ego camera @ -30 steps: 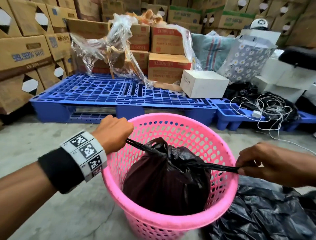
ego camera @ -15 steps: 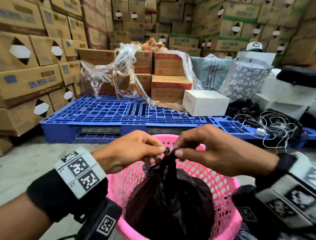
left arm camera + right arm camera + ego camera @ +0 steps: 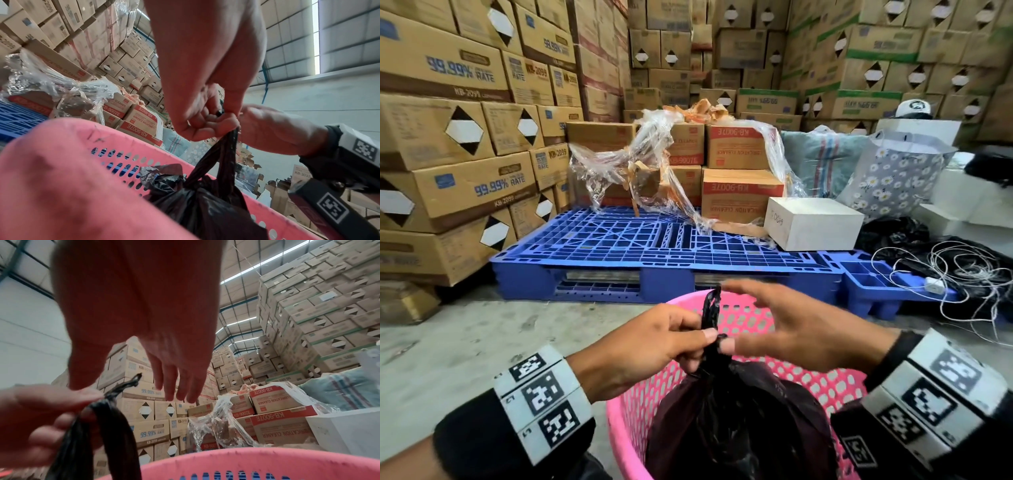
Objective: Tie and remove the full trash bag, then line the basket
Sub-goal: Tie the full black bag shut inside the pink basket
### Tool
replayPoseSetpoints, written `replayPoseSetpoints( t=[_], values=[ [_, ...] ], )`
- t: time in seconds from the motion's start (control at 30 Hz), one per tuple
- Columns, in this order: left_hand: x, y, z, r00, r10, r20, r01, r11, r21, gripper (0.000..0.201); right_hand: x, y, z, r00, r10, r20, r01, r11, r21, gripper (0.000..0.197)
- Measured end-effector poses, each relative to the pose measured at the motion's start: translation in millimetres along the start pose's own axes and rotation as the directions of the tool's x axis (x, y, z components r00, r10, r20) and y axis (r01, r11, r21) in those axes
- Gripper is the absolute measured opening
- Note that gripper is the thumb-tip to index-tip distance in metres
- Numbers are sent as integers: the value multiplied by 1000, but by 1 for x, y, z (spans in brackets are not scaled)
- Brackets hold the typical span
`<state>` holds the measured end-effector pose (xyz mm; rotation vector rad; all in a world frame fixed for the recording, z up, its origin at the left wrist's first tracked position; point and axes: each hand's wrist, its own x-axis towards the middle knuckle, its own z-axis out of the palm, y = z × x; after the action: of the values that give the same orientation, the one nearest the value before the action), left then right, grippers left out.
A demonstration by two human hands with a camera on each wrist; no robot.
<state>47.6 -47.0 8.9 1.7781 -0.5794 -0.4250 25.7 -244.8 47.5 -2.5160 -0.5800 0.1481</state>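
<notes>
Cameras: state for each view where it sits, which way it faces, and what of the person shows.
Head: on the head, facing forward and down at the trash bag in the pink basket; both hands and wristbands show.
Left wrist: low, looking up along the left hand gripping the bag's tails.
Right wrist: low, looking up past the spread right hand.
All share the bag, basket and stacked boxes.
</notes>
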Motion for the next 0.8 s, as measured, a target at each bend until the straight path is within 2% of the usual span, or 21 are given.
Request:
replayPoseSetpoints(
  t=[0.03, 0.07, 0.13, 0.17, 0.33, 0.4, 0.47, 0.53, 0.57, 0.67, 0.73, 0.8],
  values=[
    [-1, 0, -1, 1000, -3, 2, 3, 1000, 0, 28, -3, -1, 2, 999, -2, 45, 6, 997, -76, 59],
    [-1, 1, -1, 1000, -9, 9, 9, 1000, 2, 27, -4, -1, 6, 997, -32, 76, 41, 993, -112, 47],
    [-1, 2, 0, 999, -38, 31, 37, 999, 18, 29, -2, -2, 12, 988, -140, 64, 145, 986, -81, 18],
    [-1, 4, 0, 997, -58, 41, 56, 998, 31, 30, 0, 1, 15, 981, -188, 37, 191, 978, -83, 11],
    [-1, 9, -4, 976, -191, 105, 194, 981, -14, 29, -1, 7, 19, 939, -339, -59, 309, 905, -293, 3],
    [-3, 10, -7, 976, -188, 112, 189, 982, -6, 24, -3, 4, 20, 915, -398, -67, 364, 885, -292, 5],
    [-5, 12, -6, 983, -151, 102, 148, 988, 37, 15, -3, 5, 20, 906, -418, -66, 393, 890, -232, 4],
    [-5, 12, -3, 994, -110, 27, 106, 988, 115, 21, -3, 5, 19, 937, -348, -38, 339, 930, -144, 3],
    [-5, 11, -1, 997, -68, -29, 73, 976, 205, 23, -3, 5, 18, 952, -306, -19, 302, 947, -113, 3],
    [-7, 11, 7, 971, 183, -156, -66, 826, 560, 13, -4, 4, 17, 971, -237, 22, 238, 970, -46, 4],
    [-11, 10, 12, 947, 285, -146, -123, 745, 656, 22, -5, 3, 16, 975, -221, 34, 222, 975, -13, 5],
    [-13, 10, 14, 940, 328, -92, -171, 686, 707, 18, -6, 2, 14, 982, -188, 32, 188, 982, -5, 5]
  ],
)
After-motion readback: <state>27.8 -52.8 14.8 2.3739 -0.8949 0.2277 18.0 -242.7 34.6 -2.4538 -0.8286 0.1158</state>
